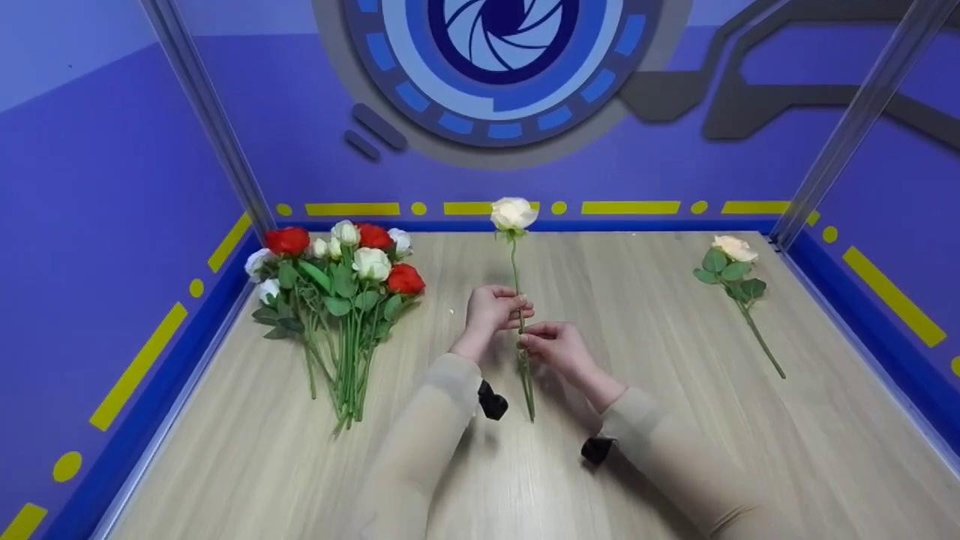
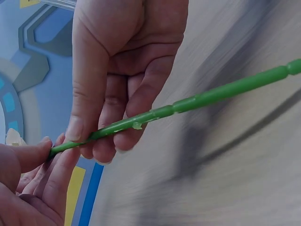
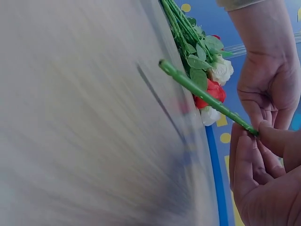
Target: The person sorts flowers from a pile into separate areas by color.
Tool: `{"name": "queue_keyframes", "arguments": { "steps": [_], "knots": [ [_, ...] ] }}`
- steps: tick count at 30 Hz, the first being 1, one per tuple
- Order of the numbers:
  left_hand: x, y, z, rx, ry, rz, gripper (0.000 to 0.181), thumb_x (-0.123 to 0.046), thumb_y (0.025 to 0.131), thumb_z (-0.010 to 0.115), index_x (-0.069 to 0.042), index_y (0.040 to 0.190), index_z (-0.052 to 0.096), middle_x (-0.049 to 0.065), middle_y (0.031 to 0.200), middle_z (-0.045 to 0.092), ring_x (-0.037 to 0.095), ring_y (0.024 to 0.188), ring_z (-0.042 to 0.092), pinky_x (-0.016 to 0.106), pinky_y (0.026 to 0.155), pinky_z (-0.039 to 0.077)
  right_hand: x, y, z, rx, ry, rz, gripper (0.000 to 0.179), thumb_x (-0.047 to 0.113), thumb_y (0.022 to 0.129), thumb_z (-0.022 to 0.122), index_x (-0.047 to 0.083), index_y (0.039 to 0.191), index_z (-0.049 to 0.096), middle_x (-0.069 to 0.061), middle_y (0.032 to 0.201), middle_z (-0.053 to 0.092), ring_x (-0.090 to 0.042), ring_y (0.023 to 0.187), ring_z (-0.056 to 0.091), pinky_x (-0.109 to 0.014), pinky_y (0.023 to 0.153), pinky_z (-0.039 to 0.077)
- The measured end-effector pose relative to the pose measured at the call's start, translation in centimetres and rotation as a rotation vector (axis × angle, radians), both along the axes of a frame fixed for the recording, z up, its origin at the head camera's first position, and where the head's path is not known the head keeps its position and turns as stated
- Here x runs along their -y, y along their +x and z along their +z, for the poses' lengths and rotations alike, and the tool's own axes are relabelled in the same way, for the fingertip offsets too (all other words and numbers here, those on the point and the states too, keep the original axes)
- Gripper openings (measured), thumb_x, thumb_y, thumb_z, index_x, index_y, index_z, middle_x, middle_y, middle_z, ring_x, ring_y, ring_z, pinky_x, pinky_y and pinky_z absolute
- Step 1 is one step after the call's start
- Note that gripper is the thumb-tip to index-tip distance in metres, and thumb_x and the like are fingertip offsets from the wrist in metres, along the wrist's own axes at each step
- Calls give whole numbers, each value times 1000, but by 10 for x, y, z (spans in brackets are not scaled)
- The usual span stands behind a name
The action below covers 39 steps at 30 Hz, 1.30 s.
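A single cream-white rose (image 1: 514, 214) stands nearly upright over the middle of the table, its bare green stem (image 2: 225, 94) between both hands. My left hand (image 1: 491, 309) pinches the stem at about mid-length. Just below, my right hand (image 1: 559, 346) pinches it between thumb and fingers. In the left wrist view, a small nub sticks out from the stem near the right hand (image 2: 127, 56). The right wrist view shows the cut lower end of the stem pointing away from the hands, with the left hand (image 3: 270, 84) behind.
To the left lies a bunch of red and white roses (image 1: 345, 300) with leaves and long stems. A peach rose (image 1: 735, 247) with leaves lies alone at the right. Blue-purple panels (image 1: 285, 120) enclose the wooden table (image 1: 645, 300) at the back and sides.
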State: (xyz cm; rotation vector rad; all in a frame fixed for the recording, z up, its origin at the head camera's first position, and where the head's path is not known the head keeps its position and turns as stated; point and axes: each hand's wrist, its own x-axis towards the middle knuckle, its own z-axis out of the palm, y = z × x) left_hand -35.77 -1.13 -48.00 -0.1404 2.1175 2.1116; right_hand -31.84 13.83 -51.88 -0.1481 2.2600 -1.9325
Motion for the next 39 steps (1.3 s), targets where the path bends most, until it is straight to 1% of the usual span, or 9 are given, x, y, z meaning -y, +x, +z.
{"name": "queue_keyframes", "arguments": {
  "steps": [6, 13, 19, 22, 27, 30, 34, 37, 39],
  "knots": [
    [0, 0, -2, 12, -23, -17, 20, -7, 98, 70, 5, 114, 73, 18, 99, 80, 23, 86, 80, 38, 80, 64, -2, 1, 0, -3, 24, -2, 19, 2, 97, 67, -13, 109, 68, 0, 81, 74, -5, 70, 67, -19, 63, 54],
    [18, 4, -4, -9, -95, -48, 28, -17, 98, 71, 3, 119, 72, 20, 105, 79, 26, 92, 80, 32, 73, 64, -17, -4, 1, 28, 61, -28, 20, 2, 99, 65, -12, 113, 67, -1, 84, 74, -5, 74, 67, -19, 65, 55],
    [54, 4, -9, -33, -270, 27, 25, -18, 100, 69, 1, 115, 72, 15, 102, 78, 20, 86, 77, 30, 75, 63, -44, -10, 4, 37, 94, -79, 22, 3, 100, 65, -12, 116, 67, -1, 86, 73, -5, 75, 66, -18, 66, 54],
    [75, 5, -9, -74, -398, 67, 21, -16, 99, 69, 1, 111, 73, 14, 97, 76, 19, 83, 73, 29, 75, 60, -60, -13, 5, 22, 124, -93, 24, 3, 100, 65, -13, 117, 66, 0, 86, 74, -4, 75, 67, -17, 66, 54],
    [113, 8, -5, -160, -645, 125, 18, -14, 99, 67, 2, 104, 73, 17, 94, 75, 25, 84, 69, 36, 78, 56, -89, -18, 10, 12, 186, -103, 29, 6, 101, 64, -13, 123, 65, -1, 91, 75, -2, 77, 68, -17, 69, 55],
    [136, 11, -1, -169, -777, 171, 18, -18, 99, 69, -1, 94, 71, 12, 87, 71, 25, 81, 65, 38, 76, 53, -109, -21, 16, -1, 239, -105, 31, 8, 102, 63, -12, 125, 64, -4, 96, 76, -2, 78, 68, -18, 71, 57],
    [167, 18, 7, -95, -952, 198, 27, -24, 99, 69, -4, 81, 64, 8, 78, 62, 24, 74, 58, 39, 67, 47, -135, -21, 22, -16, 267, -111, 34, 8, 103, 61, -13, 129, 61, -5, 99, 76, -2, 78, 70, -19, 73, 59],
    [185, 23, 13, 8, -1048, 169, 28, -27, 100, 67, -1, 91, 68, 17, 89, 70, 33, 82, 68, 44, 69, 53, -155, -22, 24, -31, 287, -123, 35, 8, 103, 59, -14, 131, 59, -3, 97, 75, -1, 77, 70, -19, 73, 59],
    [195, 25, 15, 88, -1097, 137, 31, -30, 101, 66, 0, 105, 72, 22, 107, 74, 38, 96, 72, 49, 76, 58, -168, -23, 25, -41, 314, -138, 35, 7, 103, 59, -14, 131, 60, -2, 95, 75, 0, 76, 69, -18, 72, 59]
  ]
}}
